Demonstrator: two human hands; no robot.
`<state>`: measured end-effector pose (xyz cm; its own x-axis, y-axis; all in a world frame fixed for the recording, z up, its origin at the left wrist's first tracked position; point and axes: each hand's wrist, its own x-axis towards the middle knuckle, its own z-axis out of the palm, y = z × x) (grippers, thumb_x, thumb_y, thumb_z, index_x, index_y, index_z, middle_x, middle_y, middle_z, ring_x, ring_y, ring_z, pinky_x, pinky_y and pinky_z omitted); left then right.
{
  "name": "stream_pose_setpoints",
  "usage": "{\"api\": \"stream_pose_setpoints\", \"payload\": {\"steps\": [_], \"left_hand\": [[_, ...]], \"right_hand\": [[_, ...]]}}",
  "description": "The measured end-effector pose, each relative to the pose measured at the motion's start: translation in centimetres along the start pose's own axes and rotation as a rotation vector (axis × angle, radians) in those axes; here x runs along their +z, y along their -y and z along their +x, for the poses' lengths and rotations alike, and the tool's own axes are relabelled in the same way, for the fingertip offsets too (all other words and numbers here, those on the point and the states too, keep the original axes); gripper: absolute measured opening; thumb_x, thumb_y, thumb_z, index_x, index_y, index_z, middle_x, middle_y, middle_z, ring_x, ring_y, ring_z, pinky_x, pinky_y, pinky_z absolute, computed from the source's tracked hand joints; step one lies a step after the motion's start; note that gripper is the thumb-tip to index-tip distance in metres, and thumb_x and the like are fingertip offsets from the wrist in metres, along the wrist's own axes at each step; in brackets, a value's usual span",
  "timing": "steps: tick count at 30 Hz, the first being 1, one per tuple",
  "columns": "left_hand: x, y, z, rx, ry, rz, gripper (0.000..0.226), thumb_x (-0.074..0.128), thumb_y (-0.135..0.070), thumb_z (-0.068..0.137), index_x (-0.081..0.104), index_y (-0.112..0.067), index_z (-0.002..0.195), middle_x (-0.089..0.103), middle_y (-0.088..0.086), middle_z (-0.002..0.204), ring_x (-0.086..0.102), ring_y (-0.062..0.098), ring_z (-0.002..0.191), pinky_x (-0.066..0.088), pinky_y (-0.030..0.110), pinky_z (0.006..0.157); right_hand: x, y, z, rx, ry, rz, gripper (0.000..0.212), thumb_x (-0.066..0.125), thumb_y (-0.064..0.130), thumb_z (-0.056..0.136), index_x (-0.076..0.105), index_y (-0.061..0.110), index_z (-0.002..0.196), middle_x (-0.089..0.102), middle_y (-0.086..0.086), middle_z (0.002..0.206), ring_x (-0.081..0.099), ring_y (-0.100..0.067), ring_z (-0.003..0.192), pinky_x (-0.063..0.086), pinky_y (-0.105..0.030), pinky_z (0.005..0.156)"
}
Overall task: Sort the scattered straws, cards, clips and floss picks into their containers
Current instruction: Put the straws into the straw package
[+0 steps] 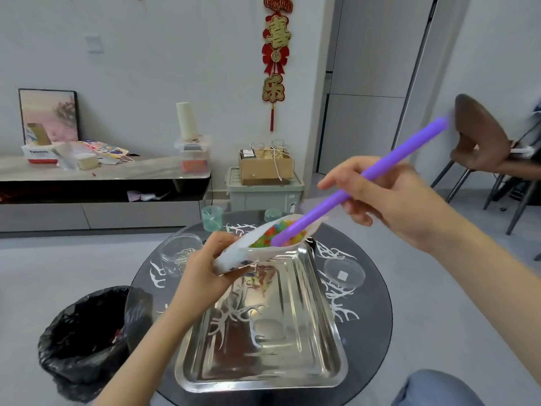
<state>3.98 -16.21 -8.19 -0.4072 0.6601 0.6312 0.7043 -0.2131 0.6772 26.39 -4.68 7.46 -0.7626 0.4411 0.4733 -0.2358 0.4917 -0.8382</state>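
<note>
Purple straw [369, 172], white bag [234, 256] of multicoloured pieces, silver tray [263, 376].

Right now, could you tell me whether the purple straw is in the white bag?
Partly in: the purple straw has its tip in the open white bag; the rest sticks out, held by the right hand.

I see a black bin [85, 341] beside the round table [373, 317] | red wall charm [275, 54] | brown box [265, 167] on green crate [263, 196]

Left hand [205, 269] gripping white pouch [234, 253] (colourful contents), right hand [389, 200] holding purple straw [395, 159]
</note>
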Motion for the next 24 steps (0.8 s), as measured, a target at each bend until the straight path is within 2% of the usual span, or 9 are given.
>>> {"api": "stream_pose_setpoints", "payload": {"steps": [4, 8, 13, 17, 20, 22, 24], "left_hand": [[-0.2, 0.3, 0.0, 0.015, -0.014, -0.034, 0.045, 0.077, -0.035, 0.064, 0.051, -0.04, 0.099, 0.066, -0.021, 0.096, 0.064, 0.003, 0.082, 0.053, 0.032, 0.067], [-0.3, 0.3, -0.2, 0.042, -0.014, -0.04, 0.043, 0.075, -0.04, 0.064, 0.05, -0.039, 0.1, 0.065, -0.02, 0.1, 0.064, 0.002, 0.085, 0.054, 0.029, 0.068], [-0.5, 0.5, -0.3, 0.076, -0.008, -0.032, 0.039, 0.072, -0.046, 0.067, 0.05, -0.042, 0.099, 0.065, -0.016, 0.102, 0.066, 0.005, 0.084, 0.054, 0.036, 0.066], [-0.6, 0.8, -0.3, 0.057, -0.047, -0.012, 0.042, 0.078, -0.03, 0.068, 0.051, -0.041, 0.099, 0.067, -0.014, 0.094, 0.066, 0.008, 0.079, 0.054, 0.044, 0.066], [-0.5, 1.2, -0.3, 0.075, -0.044, 0.02, 0.043, 0.082, -0.019, 0.071, 0.051, -0.033, 0.096, 0.069, -0.007, 0.088, 0.067, 0.014, 0.076, 0.054, 0.049, 0.061], [-0.3, 1.2, -0.4, 0.068, -0.047, 0.021, 0.041, 0.082, -0.017, 0.072, 0.052, -0.03, 0.096, 0.07, -0.002, 0.087, 0.067, 0.018, 0.076, 0.054, 0.049, 0.059], [-0.2, 1.1, -0.5, 0.069, -0.069, 0.026, 0.043, 0.083, -0.011, 0.071, 0.052, -0.03, 0.095, 0.07, -0.007, 0.086, 0.066, 0.014, 0.074, 0.055, 0.045, 0.059]], "right_hand": [[-0.6, 0.2, -0.3, -0.074, -0.088, -0.017, 0.034, 0.052, 0.039, 0.088, 0.066, 0.012, 0.073, 0.056, -0.003, 0.054, 0.049, -0.019, 0.048, 0.04, -0.02, 0.043], [-0.9, 0.6, -0.5, -0.171, -0.174, -0.148, 0.027, 0.056, 0.038, 0.084, 0.053, 0.012, 0.074, 0.06, 0.0, 0.054, 0.052, -0.016, 0.046, 0.042, -0.021, 0.044], [-1.1, 0.4, -1.2, -0.251, -0.187, -0.28, 0.018, 0.06, 0.025, 0.089, 0.058, 0.013, 0.075, 0.063, -0.001, 0.061, 0.057, -0.012, 0.05, 0.046, -0.019, 0.048], [-1.2, -0.3, -1.7, -0.311, -0.201, -0.339, 0.018, 0.061, 0.024, 0.089, 0.06, 0.016, 0.073, 0.062, 0.0, 0.068, 0.06, -0.008, 0.055, 0.046, -0.012, 0.054], [-1.0, -1.0, -1.9, -0.269, -0.145, -0.385, 0.016, 0.061, 0.03, 0.087, 0.061, 0.021, 0.074, 0.061, 0.001, 0.068, 0.06, -0.01, 0.059, 0.048, -0.018, 0.054], [-0.8, -1.5, -1.7, -0.217, -0.118, -0.392, 0.013, 0.063, 0.031, 0.087, 0.061, 0.024, 0.075, 0.062, -0.002, 0.068, 0.059, -0.012, 0.058, 0.048, -0.021, 0.054], [-0.6, -1.9, -1.1, -0.163, -0.132, -0.368, 0.015, 0.064, 0.03, 0.087, 0.062, 0.022, 0.074, 0.064, -0.005, 0.066, 0.059, -0.01, 0.056, 0.047, -0.016, 0.054]]}}
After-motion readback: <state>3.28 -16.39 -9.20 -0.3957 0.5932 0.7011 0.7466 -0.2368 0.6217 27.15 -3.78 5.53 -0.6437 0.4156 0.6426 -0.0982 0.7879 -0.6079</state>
